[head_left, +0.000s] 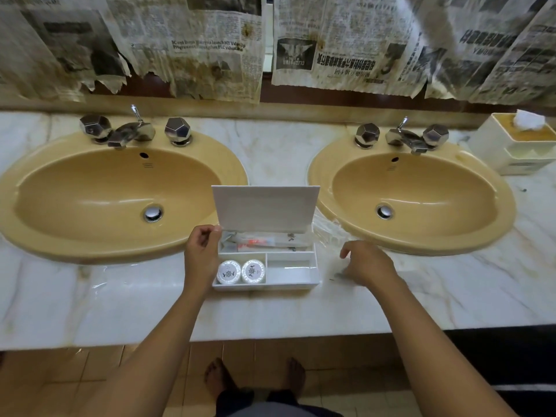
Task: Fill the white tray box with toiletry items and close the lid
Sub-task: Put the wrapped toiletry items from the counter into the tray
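Hiding its fingertips, the right hand (365, 263) hovered loosely; the left hand (201, 251) pinched the lid (264, 207); two round soaps (240, 271) sat in the white tray box (313, 284).

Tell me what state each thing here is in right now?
white tray box: open, partly filled
lid: raised upright
round soaps: two, in front-left compartment
front-right compartment: empty
left hand: at the lid's corner
right hand: over counter, empty
taps: no water running
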`<state>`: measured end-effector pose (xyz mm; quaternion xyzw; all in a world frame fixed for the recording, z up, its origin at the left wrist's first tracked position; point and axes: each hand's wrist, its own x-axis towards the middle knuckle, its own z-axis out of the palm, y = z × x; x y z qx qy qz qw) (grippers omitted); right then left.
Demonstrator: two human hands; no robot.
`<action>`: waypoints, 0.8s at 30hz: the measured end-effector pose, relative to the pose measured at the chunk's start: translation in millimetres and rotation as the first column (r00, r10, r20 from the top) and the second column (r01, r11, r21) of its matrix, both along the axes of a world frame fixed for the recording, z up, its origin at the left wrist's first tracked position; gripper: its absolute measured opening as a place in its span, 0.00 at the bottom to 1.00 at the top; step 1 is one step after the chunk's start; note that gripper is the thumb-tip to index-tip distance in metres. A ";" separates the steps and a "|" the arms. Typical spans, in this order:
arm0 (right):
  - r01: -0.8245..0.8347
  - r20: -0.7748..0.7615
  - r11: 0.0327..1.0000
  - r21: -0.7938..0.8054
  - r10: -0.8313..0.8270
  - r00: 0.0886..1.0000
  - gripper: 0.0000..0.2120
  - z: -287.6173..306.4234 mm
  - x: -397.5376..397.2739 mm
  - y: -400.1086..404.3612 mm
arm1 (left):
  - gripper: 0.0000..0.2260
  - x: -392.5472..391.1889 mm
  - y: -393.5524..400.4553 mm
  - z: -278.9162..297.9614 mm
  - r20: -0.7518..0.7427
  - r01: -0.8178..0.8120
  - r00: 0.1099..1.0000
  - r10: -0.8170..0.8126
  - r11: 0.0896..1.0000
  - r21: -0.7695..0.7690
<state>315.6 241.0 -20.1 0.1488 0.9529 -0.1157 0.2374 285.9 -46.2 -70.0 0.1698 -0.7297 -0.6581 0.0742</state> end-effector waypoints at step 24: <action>-0.344 -0.686 0.818 -0.460 -0.082 0.723 0.05 150.2 -22.2 -85.2 | 0.05 1.1 -2.0 0.7 0.007 0.019 1.000 -0.019 1.000 0.005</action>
